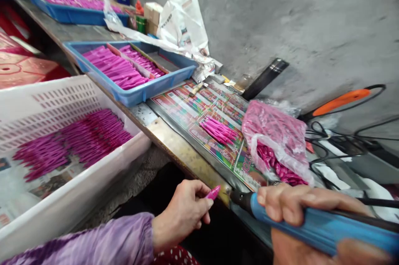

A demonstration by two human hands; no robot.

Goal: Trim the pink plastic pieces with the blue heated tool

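Note:
My left hand (183,213) is closed in a pinch on a small pink piece (213,192) just below the bench edge. My right hand (299,215) is wrapped round the blue handle of a corded tool (311,227), whose dark tip (238,198) points left, close to the pink piece. On the printed sheet (193,111) beyond lie a small heap of pink pieces (220,130) and a clear plastic bag (276,140) full of more.
A white perforated crate (77,190) at the left holds several pink pieces. Two blue trays (140,90) (68,13) of pink pieces stand further back. Black cables (336,140), an orange-handled tool (341,100) and plastic bags (182,19) lie by the grey wall.

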